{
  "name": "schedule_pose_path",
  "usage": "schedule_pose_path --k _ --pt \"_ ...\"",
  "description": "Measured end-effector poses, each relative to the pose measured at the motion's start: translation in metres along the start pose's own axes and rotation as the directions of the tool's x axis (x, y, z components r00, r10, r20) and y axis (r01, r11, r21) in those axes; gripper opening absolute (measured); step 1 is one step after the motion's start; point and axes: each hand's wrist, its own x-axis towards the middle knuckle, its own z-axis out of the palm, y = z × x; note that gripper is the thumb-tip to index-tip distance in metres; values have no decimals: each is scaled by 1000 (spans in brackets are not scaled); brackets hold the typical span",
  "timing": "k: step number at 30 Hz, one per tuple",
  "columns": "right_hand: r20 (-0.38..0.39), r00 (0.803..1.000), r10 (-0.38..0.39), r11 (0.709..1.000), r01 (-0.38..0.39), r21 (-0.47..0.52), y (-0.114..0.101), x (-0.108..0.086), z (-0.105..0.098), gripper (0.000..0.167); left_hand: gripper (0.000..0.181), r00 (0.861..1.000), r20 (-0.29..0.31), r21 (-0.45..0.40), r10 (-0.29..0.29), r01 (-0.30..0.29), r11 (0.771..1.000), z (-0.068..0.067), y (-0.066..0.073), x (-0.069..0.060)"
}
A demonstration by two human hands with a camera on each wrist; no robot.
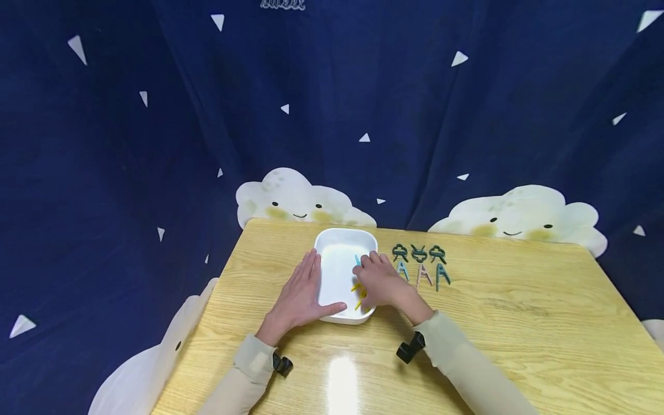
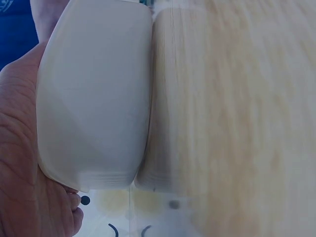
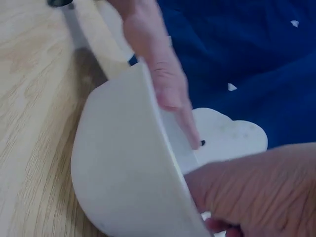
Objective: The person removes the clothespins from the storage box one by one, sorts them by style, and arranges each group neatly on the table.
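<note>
Yellow pieces (image 1: 356,287) lie slantwise beneath the nearer right hand (image 1: 382,282), whose grip I can't tell, while the left hand (image 1: 303,294), thumb spread wide, rests against the white tray (image 1: 334,276).

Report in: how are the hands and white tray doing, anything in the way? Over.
Left hand at left edge of white tray, fingers straight. Right hand inside, grip unclear. Yellow pieces in there, partly blocked from view by that hand.
</note>
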Motion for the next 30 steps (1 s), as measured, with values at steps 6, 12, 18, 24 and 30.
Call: schedule_pose_path --k 6,12,18,24,30 --pt "26 999 23 992 -20 -124 -6 19 9 32 136 1000 -17 -2 9 -9 1000 2 0 0" --pt "-3 1000 -15 985 14 -175 -10 29 12 24 136 999 -27 12 19 -19 1000 4 -1 0" --pt "-76 990 -119 989 112 -96 -14 38 17 24 135 1000 -24 22 21 -20 1000 2 -1 0" --pt "-270 961 -60 997 42 -72 -10 45 23 25 134 999 -20 22 28 -27 999 4 -1 0" --pt "-235 944 231 947 -274 -169 -1 50 27 15 136 1000 -12 6 -2 2 1000 3 0 1"
